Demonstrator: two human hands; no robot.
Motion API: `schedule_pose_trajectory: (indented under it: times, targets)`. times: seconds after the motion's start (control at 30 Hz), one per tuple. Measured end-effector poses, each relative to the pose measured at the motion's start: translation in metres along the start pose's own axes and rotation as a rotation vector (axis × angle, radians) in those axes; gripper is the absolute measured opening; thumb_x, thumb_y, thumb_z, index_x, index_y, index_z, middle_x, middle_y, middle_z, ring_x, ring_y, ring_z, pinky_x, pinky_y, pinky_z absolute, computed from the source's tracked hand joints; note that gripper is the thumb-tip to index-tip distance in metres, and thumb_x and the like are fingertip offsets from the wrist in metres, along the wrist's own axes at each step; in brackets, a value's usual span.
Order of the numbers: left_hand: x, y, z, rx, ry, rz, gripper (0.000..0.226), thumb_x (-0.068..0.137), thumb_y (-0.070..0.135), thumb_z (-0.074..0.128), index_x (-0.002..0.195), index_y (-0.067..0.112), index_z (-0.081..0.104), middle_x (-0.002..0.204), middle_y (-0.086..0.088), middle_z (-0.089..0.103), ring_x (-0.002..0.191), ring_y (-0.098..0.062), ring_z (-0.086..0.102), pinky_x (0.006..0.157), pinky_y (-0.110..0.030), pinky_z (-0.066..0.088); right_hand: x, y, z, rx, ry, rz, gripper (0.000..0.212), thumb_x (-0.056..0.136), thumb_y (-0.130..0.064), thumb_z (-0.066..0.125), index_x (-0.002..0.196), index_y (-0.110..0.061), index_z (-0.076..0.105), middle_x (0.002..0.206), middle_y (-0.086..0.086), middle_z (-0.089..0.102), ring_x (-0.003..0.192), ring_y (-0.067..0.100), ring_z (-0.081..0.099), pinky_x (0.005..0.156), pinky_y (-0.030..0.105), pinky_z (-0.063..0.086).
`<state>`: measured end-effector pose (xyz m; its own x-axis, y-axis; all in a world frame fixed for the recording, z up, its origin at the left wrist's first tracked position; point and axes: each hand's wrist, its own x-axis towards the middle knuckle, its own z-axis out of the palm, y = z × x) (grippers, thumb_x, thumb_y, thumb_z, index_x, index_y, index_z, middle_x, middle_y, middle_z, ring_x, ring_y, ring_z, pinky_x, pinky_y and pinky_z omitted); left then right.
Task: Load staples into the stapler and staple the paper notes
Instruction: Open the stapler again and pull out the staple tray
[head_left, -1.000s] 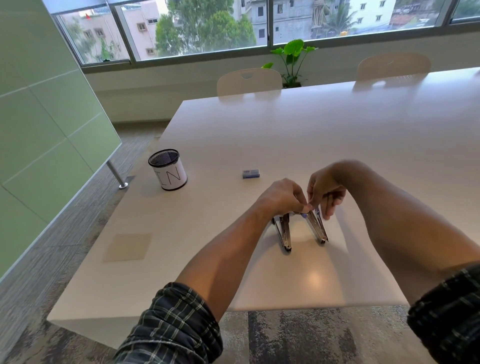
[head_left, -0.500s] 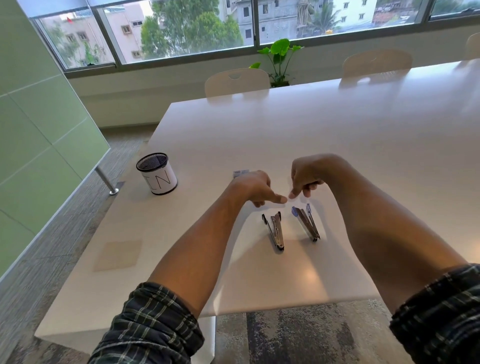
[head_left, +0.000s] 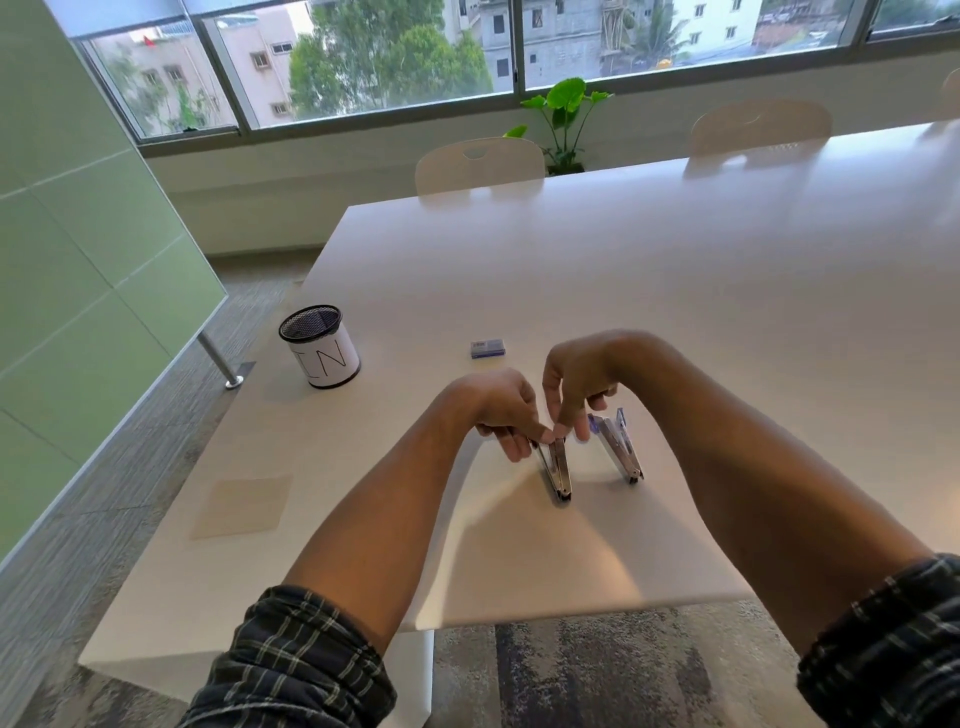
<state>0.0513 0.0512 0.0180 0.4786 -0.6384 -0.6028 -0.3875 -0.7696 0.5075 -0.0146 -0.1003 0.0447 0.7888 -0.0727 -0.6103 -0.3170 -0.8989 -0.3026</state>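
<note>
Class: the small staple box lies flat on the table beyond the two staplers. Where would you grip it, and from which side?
Probably from above, thumb and forefinger pinching the two long sides of the staple box. It lies flat and low on the table with bare surface all round, so nothing blocks a top-down reach.

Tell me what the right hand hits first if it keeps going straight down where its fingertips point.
Right hand would most likely meet the rear end of the nearer silver metal stapler, where left hand also pinches; depth is uncertain.
</note>
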Motion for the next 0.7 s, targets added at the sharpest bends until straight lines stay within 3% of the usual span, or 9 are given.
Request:
schedule_pose_trajectory:
  times: [0.13, 0.3, 0.47, 0.6, 0.7]
  targets:
    - [-0.004, -0.006, 0.001, -0.048, 0.012, 0.048, 0.031, 0.079, 0.037, 0.086, 0.091, 0.015, 0.068, 0.087, -0.003, 0.081, 0.081, -0.015, 0.079, 0.063, -0.026, 0.047, 0.004, -0.008, 0.009, -0.034, 0.006, 0.012, 0.03, 0.083, -0.026, 0.085, 0.108, -0.012, 0.075, 0.082, -0.001, 0.082, 0.043, 0.002, 0.056, 0.045, 0.019, 0.035]
    - [-0.007, -0.011, -0.002, -0.026, 0.112, 0.066, 0.003, 0.09, 0.017, 0.073, 0.093, 0.016, 0.072, 0.083, -0.001, 0.08, 0.08, -0.015, 0.078, 0.067, -0.028, 0.05, 0.008, -0.022, 0.019, -0.05, 0.051, 0.007, 0.045, 0.075, -0.049, 0.089, 0.101, -0.016, 0.075, 0.078, -0.001, 0.081, 0.051, 0.005, 0.066, 0.054, 0.025, 0.041]
    - [-0.012, -0.014, -0.002, 0.021, 0.251, 0.056, 0.017, 0.084, 0.015, 0.069, 0.1, 0.01, 0.073, 0.092, -0.005, 0.078, 0.085, -0.018, 0.074, 0.075, -0.035, 0.055, 0.012, -0.035, 0.03, -0.039, 0.161, -0.014, 0.044, 0.076, -0.057, 0.085, 0.091, -0.016, 0.077, 0.063, -0.004, 0.075, 0.056, 0.011, 0.068, 0.055, 0.026, 0.046]
    - [-0.01, -0.021, -0.003, 0.029, 0.357, 0.059, 0.013, 0.084, 0.014, 0.064, 0.093, 0.008, 0.071, 0.086, -0.009, 0.072, 0.073, -0.018, 0.062, 0.062, -0.03, 0.049, 0.015, -0.044, 0.038, -0.019, 0.226, -0.031, 0.037, 0.081, -0.05, 0.082, 0.087, -0.014, 0.075, 0.067, 0.002, 0.075, 0.056, 0.015, 0.066, 0.059, 0.028, 0.057]
    - [-0.008, -0.025, -0.003, -0.008, 0.399, 0.056, 0.009, 0.084, 0.012, 0.065, 0.089, 0.009, 0.071, 0.079, -0.007, 0.074, 0.067, -0.016, 0.068, 0.057, -0.026, 0.05, 0.017, -0.049, 0.04, 0.09, 0.221, -0.017, 0.029, 0.083, -0.037, 0.085, 0.087, -0.011, 0.073, 0.073, 0.005, 0.076, 0.053, 0.016, 0.068, 0.061, 0.03, 0.062]
